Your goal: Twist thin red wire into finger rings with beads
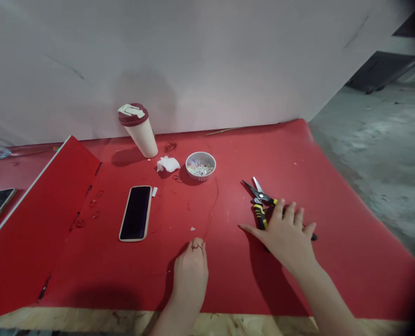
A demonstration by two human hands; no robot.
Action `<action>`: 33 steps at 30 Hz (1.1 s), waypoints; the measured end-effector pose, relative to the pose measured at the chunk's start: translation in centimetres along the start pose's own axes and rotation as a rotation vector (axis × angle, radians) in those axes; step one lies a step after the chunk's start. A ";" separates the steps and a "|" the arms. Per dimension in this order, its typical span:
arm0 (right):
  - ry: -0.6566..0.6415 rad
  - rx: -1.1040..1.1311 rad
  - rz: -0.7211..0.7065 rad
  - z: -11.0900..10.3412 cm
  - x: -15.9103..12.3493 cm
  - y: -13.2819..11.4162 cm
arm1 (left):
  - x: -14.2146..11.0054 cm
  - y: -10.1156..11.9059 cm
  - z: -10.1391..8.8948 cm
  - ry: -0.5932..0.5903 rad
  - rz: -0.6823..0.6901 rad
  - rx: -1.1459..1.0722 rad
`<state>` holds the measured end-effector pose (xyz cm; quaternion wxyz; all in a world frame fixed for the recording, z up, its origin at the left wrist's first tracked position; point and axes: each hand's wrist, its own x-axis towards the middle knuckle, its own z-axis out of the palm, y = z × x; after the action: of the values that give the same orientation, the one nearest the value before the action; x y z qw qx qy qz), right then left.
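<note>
The left hand (pixel 190 275) pinched light, limp reddish wire (pixel 212 210); the right hand (pixel 287 235) lay spread over stiff yellow-handled snips (pixel 259 198), best taken by the handles.

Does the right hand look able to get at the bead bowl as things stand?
Likely yes: the right hand rests on the snips, and only a thin wire lies across the open red mat between it and the bead bowl.

the right hand (pixel 287 235) covers part of the snips (pixel 259 198); what fills the bowl (pixel 200 154) beyond the left hand (pixel 190 275) is too small to tell.
</note>
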<state>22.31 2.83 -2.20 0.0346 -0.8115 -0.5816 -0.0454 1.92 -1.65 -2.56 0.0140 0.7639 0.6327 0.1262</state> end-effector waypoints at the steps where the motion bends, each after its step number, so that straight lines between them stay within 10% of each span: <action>1: -0.038 0.004 -0.013 0.2 0.0 0.5 | -0.1 -0.1 -0.1 0.014 0.066 -0.007; 7: -0.022 0.109 0.013 1.4 0.5 2.0 | -1.0 -0.6 -1.6 -0.026 0.404 -0.070; 18: -0.141 0.272 0.214 -1.7 0.4 1.4 | -1.5 -1.1 -4.5 0.183 0.434 -0.180; 26: -0.748 1.276 0.299 -4.0 -2.6 3.5 | -0.8 -2.2 -5.9 0.352 0.293 -0.220; 33: -1.060 1.469 0.058 -5.9 -6.3 2.6 | 0.2 -2.4 -5.7 0.376 0.211 -0.198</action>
<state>22.55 -4.61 2.94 0.2725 -0.5138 -0.3833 0.7175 -1.57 -1.75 2.59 -0.0426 0.7838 0.5255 0.3283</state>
